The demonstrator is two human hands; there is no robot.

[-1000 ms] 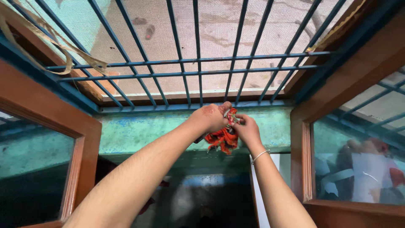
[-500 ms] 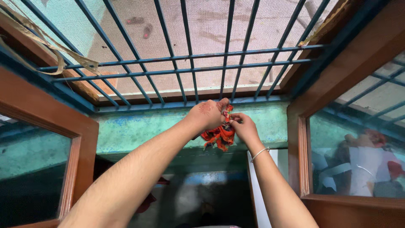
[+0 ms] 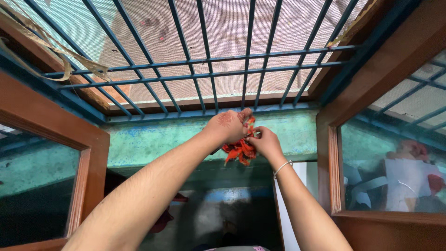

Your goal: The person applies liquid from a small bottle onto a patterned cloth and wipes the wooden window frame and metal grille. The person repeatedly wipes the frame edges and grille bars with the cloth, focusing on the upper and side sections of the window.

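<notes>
Both of my arms reach out over a green window sill. My left hand grips the top of a crumpled orange-red patterned cloth near the bottom rail of the blue window grille. My right hand pinches the same cloth from the right side; a thin bangle sits on that wrist. The cloth hangs bunched between and below the two hands. Most of the cloth's upper part is hidden by my fingers.
Brown wooden window shutters with glass panes stand open at left and right. A mesh screen lies behind the blue bars. A frayed tan strip hangs on the grille at upper left. Dark floor shows below the sill.
Both hands stay on the cloth at the sill. My right hand has closed in toward the left one and the cloth is bunched tighter, hanging shorter.
</notes>
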